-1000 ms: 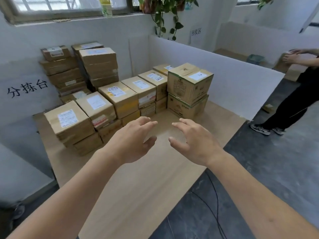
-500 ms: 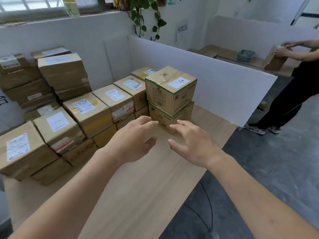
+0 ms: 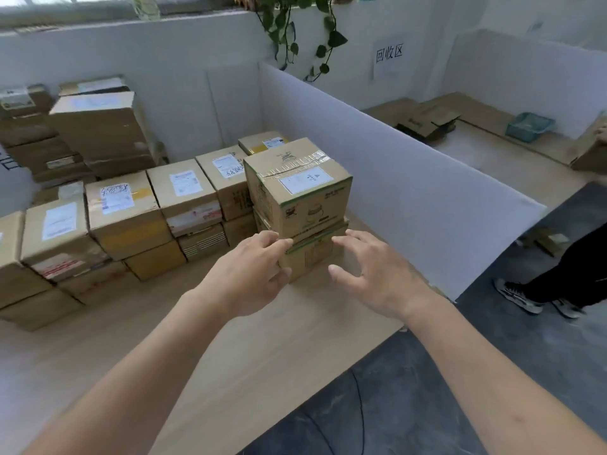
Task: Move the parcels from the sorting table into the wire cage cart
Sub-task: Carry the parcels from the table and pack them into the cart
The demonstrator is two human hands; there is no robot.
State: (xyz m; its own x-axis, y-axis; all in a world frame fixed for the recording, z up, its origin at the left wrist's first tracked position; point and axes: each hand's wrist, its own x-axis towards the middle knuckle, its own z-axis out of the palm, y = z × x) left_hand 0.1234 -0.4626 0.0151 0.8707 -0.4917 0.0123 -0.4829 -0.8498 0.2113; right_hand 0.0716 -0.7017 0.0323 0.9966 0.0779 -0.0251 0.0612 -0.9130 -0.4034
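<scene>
1. Pale wooden sorting table [image 3: 210, 349] against a white wall, bounded on the right by a white partition board [image 3: 410, 192]; dark grey floor [image 3: 427, 405] below its near edge.
2. Rows of brown cardboard parcels with white labels [image 3: 124, 205] stacked two high across the table's left and back.
3. Nearest the partition, a two-box stack: a green-edged brown carton with a white label and clear tape [image 3: 297, 188] sitting on a similar lower carton [image 3: 312, 254].
4. Left hand [image 3: 249, 274] reaching to the stack's near left corner, fingers loosely bent, fingertips at the seam between the two cartons; whether touching, cannot tell; nothing clasped.
5. Right hand [image 3: 371, 274] spread, fingers apart and slightly curved, just beside the lower carton's right face, holding nothing.
6. Beyond the partition: a flattened brown box [image 3: 427, 124] and a small teal basket [image 3: 528, 126] on another wooden surface.
7. At far right, another person's dark trouser leg [image 3: 571, 274] and sneakers [image 3: 519, 295].
8. Green trailing plant [image 3: 295, 27] hanging over the back wall.
</scene>
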